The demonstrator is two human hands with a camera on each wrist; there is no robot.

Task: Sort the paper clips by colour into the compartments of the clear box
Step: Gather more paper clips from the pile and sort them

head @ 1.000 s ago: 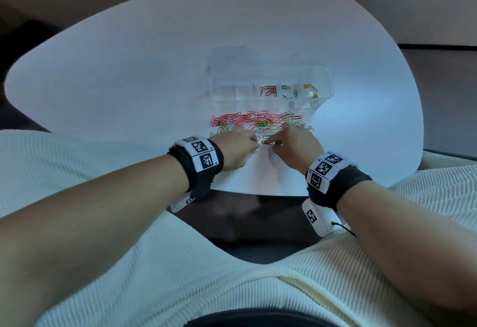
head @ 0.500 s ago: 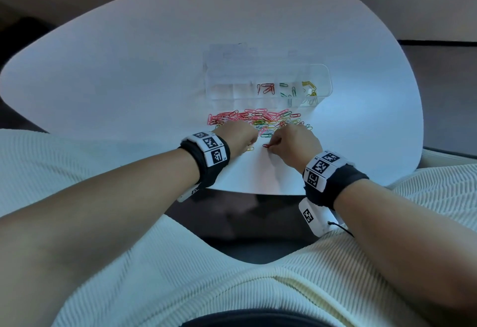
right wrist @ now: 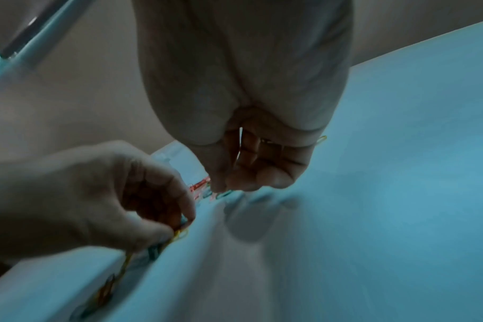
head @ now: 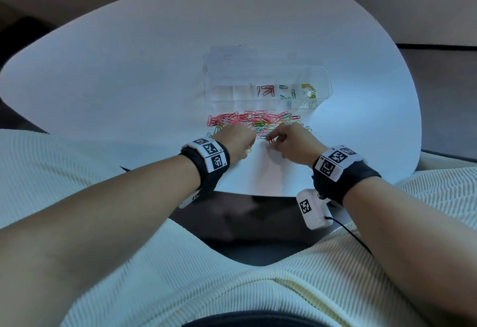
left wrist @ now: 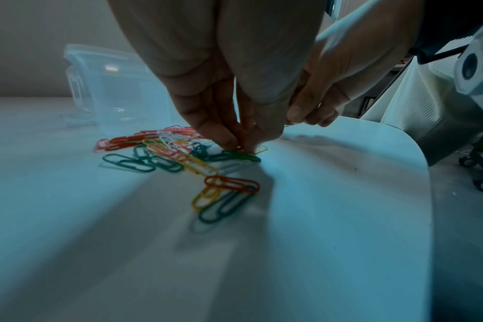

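Note:
A pile of coloured paper clips (head: 255,121) lies on the white table just in front of the clear box (head: 322,86). In the box, red clips (head: 265,90), green clips (head: 287,93) and yellow clips (head: 309,91) sit in separate compartments. My left hand (head: 251,143) is curled over the pile's near left edge. Its fingertips (left wrist: 229,139) pinch at a yellow clip (left wrist: 260,149). My right hand (head: 271,140) is beside it, its thumb and fingers pinching a red clip (head: 270,141) just above the table. Another yellow clip (right wrist: 321,139) peeks out past that hand's far edge.
The box's clear lid (head: 229,55) lies behind the box. A few loose clips (left wrist: 223,196) lie nearer than the pile. The table's near edge (head: 258,193) runs right under my wrists. My lap in pale ribbed cloth (head: 232,288) is below.
My left hand has moved forward into the pile's near edge. My right hand has stayed close to the same spot with the red clip at its fingertips.

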